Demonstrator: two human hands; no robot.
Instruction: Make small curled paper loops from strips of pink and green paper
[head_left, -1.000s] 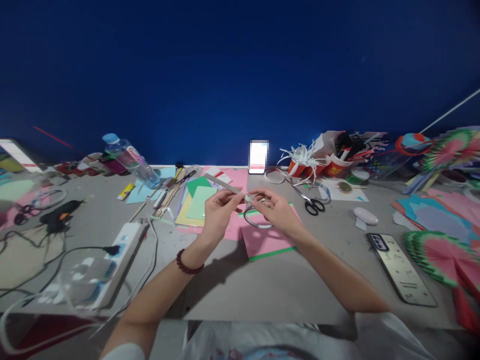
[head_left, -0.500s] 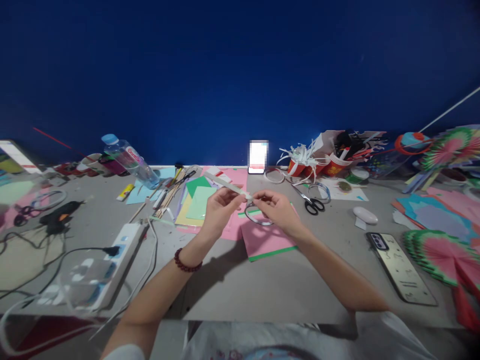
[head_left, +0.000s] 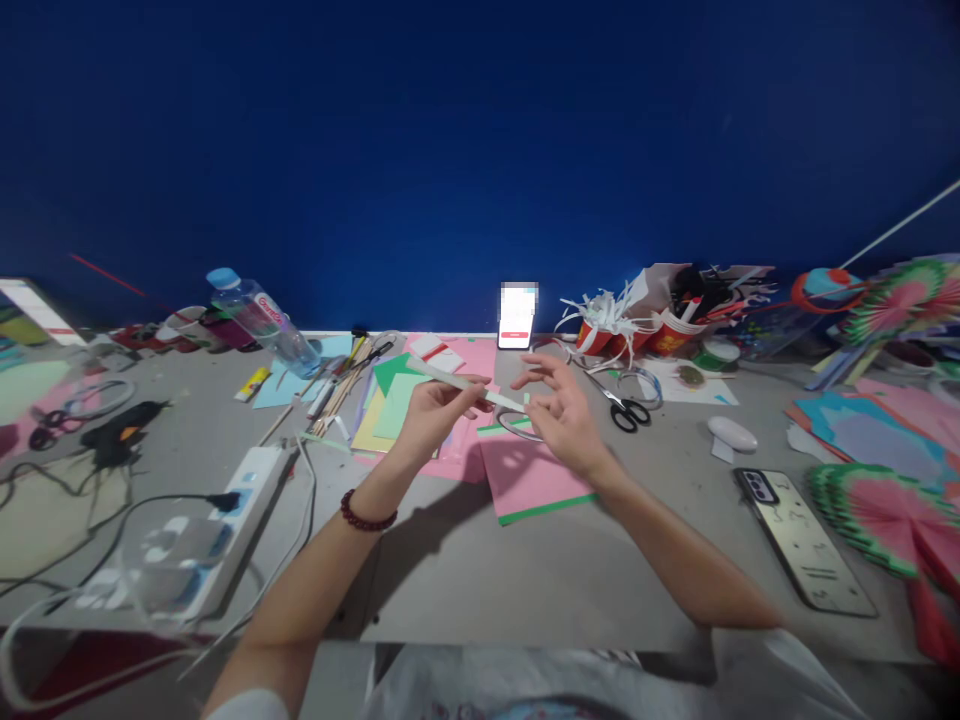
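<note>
My left hand [head_left: 433,412] is closed on a thin pale strip [head_left: 457,383] that slants up to the left over the coloured paper. My right hand [head_left: 561,412] hovers just right of the strip's near end with fingers spread, holding nothing. Below both hands lies a pink sheet with a green edge [head_left: 534,482] and a ring of tape [head_left: 517,425]. A dark bead bracelet [head_left: 366,512] sits on my left wrist.
Black scissors [head_left: 628,408] lie right of my hands. A phone [head_left: 804,542] lies flat at right, another phone [head_left: 517,315] stands against the blue wall. At left are a power strip [head_left: 225,510], a glue gun [head_left: 120,432] and a water bottle [head_left: 259,318]. Folded paper fans [head_left: 881,505] fill the right side.
My right hand has let go of the strip's end and opened its fingers. Both hands rose slightly away from me, and the left hand keeps the strip.
</note>
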